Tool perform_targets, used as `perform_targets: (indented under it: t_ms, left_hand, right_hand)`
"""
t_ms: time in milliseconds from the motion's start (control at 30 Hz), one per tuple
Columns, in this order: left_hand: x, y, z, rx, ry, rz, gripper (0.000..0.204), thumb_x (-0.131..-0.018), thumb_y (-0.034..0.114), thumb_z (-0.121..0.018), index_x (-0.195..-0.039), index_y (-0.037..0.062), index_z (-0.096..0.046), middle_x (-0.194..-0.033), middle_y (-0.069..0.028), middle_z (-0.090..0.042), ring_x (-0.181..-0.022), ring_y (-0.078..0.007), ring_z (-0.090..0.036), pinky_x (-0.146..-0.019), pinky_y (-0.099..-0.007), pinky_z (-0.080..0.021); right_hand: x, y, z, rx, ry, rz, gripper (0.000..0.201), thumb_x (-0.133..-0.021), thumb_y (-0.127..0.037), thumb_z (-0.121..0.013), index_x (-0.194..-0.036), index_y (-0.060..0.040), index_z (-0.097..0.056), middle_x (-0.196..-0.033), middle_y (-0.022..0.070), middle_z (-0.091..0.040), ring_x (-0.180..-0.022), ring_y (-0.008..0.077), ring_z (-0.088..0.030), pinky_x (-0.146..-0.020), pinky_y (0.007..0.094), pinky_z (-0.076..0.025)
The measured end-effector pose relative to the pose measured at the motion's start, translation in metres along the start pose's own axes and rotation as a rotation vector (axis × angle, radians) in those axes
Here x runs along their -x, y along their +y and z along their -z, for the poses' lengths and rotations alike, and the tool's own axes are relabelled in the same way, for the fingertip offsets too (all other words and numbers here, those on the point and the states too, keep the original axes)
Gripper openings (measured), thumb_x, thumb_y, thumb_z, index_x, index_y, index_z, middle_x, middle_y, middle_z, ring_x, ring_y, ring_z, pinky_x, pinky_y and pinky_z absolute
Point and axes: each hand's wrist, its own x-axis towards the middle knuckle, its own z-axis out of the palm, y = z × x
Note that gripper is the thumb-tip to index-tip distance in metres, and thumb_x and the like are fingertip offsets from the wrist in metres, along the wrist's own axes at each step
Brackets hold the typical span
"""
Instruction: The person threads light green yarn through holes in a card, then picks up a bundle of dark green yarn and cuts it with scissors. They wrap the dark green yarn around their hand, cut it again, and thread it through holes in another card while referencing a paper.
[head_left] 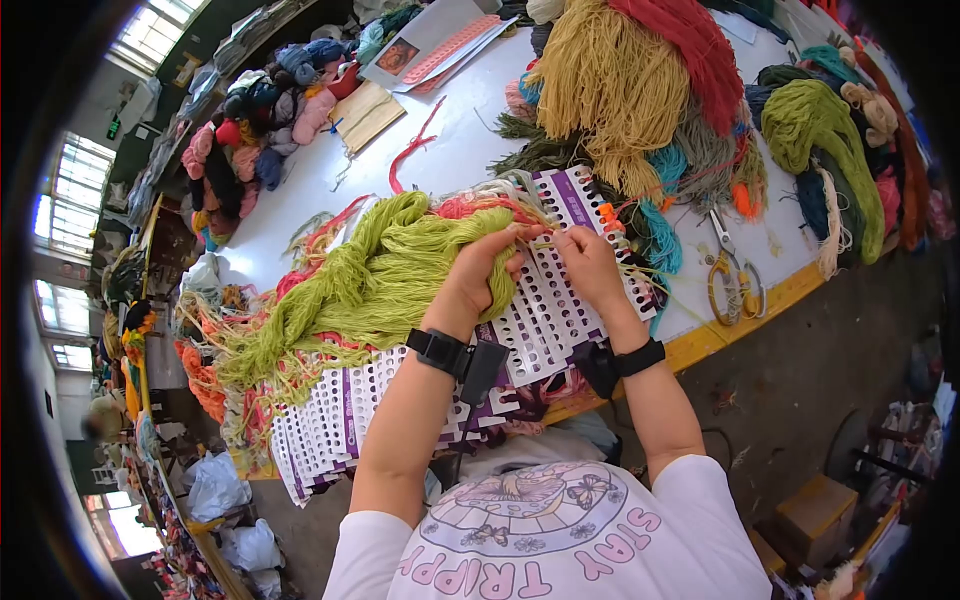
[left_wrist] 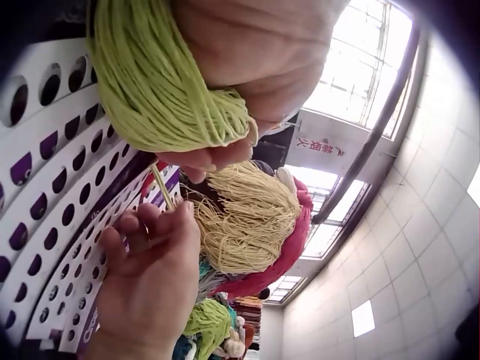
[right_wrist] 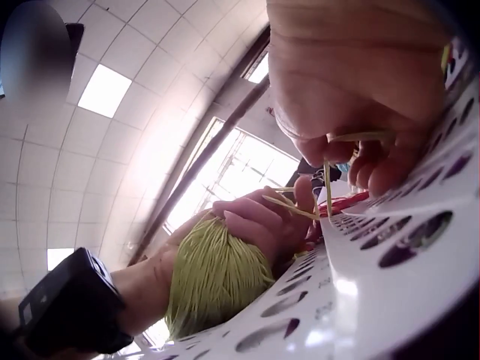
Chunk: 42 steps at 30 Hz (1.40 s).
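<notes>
My left hand [head_left: 478,275] grips one end of a large lime-green skein of thread [head_left: 385,265]. In the left wrist view the looped skein [left_wrist: 154,82] hangs over that hand's fingers. My right hand [head_left: 592,268] is close beside it, its thumb and fingers pinching a thin yellow-green strand [right_wrist: 328,187]. Both hands are over white and purple cards punched with rows of round holes [head_left: 540,315]. A few strands run between the hands down to the card edge, seen in the right wrist view. Red thread [right_wrist: 345,202] lies behind the fingers.
Yellow-handled scissors [head_left: 735,280] lie near the yellow table edge on the right. Tan [head_left: 610,100] and red bundles [head_left: 690,60] of thread are piled at the back. More colored skeins [head_left: 270,120] line the far left, by a wooden board [head_left: 367,117] and printed sheets [head_left: 430,50].
</notes>
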Motion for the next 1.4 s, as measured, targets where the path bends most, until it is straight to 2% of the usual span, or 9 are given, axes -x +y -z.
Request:
perform_targets:
  t_ms: [100,233,333,400,500,600,733,933,1400]
  left_hand:
    - [-0.001,-0.013,-0.009,-0.606,0.022,-0.035,0.02,-0.082,0.019,-0.056,-0.095,0.0042,-0.058,-0.07,-0.0005,-0.054,-0.054,-0.0074,-0.047,-0.049,-0.0218,-0.04]
    - [-0.016,-0.026,0.0,-1.378,0.135,-0.571,0.016,-0.076,0.02,-0.064,-0.084,0.0071,-0.059,-0.063,0.0005,-0.051,-0.053,-0.0113,-0.048,-0.048,-0.0256,-0.041]
    - [0.017,0.041,0.035,-0.595,0.49,-0.11,0.024,-0.075,0.023,-0.065,-0.091,0.0064,-0.06,-0.073,-0.0034,-0.056,-0.063,-0.0127,-0.053,-0.053,-0.0265,-0.045]
    - [0.065,0.096,0.059,-0.254,0.556,-0.317,0.019,-0.081,0.017,-0.056,-0.094,0.0028,-0.056,-0.074,-0.0043,-0.056,-0.06,-0.0118,-0.052,-0.053,-0.0263,-0.047]
    - [0.119,0.163,0.226,0.076,0.322,-0.438,0.027,-0.082,0.016,-0.056,-0.103,0.001,-0.05,-0.076,-0.0059,-0.055,-0.061,-0.0137,-0.052,-0.056,-0.0265,-0.048]
    - [0.148,0.146,0.141,-0.189,0.877,-0.564,0.029,-0.082,0.019,-0.058,-0.103,0.0007,-0.053,-0.087,-0.0104,-0.059,-0.068,-0.0148,-0.055,-0.055,-0.0272,-0.048]
    - [0.133,0.086,0.054,-0.454,0.196,-0.408,0.04,-0.089,0.032,-0.044,-0.11,-0.0001,-0.053,-0.111,-0.0101,-0.055,-0.094,-0.0165,-0.054,-0.079,-0.0268,-0.045]
    - [0.091,0.025,-0.014,-0.251,-0.158,-0.255,0.045,-0.092,0.031,-0.04,-0.119,-0.0043,-0.044,-0.122,-0.0133,-0.047,-0.108,-0.02,-0.049,-0.089,-0.0312,-0.041]
    - [0.103,0.023,-0.012,-0.197,-0.063,-0.209,0.037,-0.09,0.026,-0.044,-0.114,-0.002,-0.049,-0.118,-0.0102,-0.051,-0.101,-0.0174,-0.052,-0.082,-0.0319,-0.046]
  right_hand:
    - [0.002,0.003,-0.004,-0.088,0.028,0.009,0.032,-0.084,-0.027,-0.051,-0.07,0.0013,-0.055,-0.068,0.0126,-0.053,-0.064,0.0276,-0.051,-0.058,0.0338,-0.04]
    - [0.002,0.008,-0.009,0.164,0.101,0.049,0.029,-0.084,-0.028,-0.053,-0.076,-0.0005,-0.057,-0.07,0.0113,-0.055,-0.065,0.0246,-0.053,-0.058,0.0322,-0.041]
    - [0.005,0.005,-0.009,0.189,0.154,0.065,0.026,-0.083,-0.028,-0.054,-0.08,-0.002,-0.058,-0.073,0.0106,-0.056,-0.065,0.0235,-0.054,-0.058,0.0319,-0.042]
    - [0.005,0.006,-0.01,0.2,0.179,0.112,0.025,-0.083,-0.028,-0.055,-0.082,-0.0027,-0.059,-0.074,0.0103,-0.057,-0.065,0.0228,-0.055,-0.058,0.0317,-0.043]
    - [0.005,0.006,-0.01,0.193,0.189,0.101,0.024,-0.081,-0.027,-0.058,-0.083,-0.0031,-0.06,-0.076,0.0095,-0.058,-0.065,0.0215,-0.057,-0.059,0.0308,-0.045]
    - [0.005,0.008,-0.01,0.147,0.162,0.099,0.02,-0.079,-0.022,-0.06,-0.083,-0.0032,-0.061,-0.077,0.0084,-0.059,-0.064,0.0198,-0.058,-0.059,0.0288,-0.046]
    - [0.017,-0.02,-0.021,-0.064,0.08,0.089,0.015,-0.075,-0.014,-0.064,-0.085,-0.0025,-0.065,-0.081,0.0069,-0.061,-0.066,0.0138,-0.058,-0.059,0.0245,-0.045]
    - [0.062,-0.099,-0.038,-0.499,-0.127,-0.066,0.018,-0.078,-0.012,-0.064,-0.09,0.0005,-0.064,-0.08,0.002,-0.061,-0.065,0.006,-0.052,-0.059,0.0209,-0.043]
    - [0.07,-0.097,-0.04,-0.726,-0.078,-0.005,0.015,-0.081,-0.018,-0.061,-0.087,-0.0049,-0.065,-0.07,-0.0029,-0.06,-0.055,0.0018,-0.053,-0.043,0.014,-0.037]
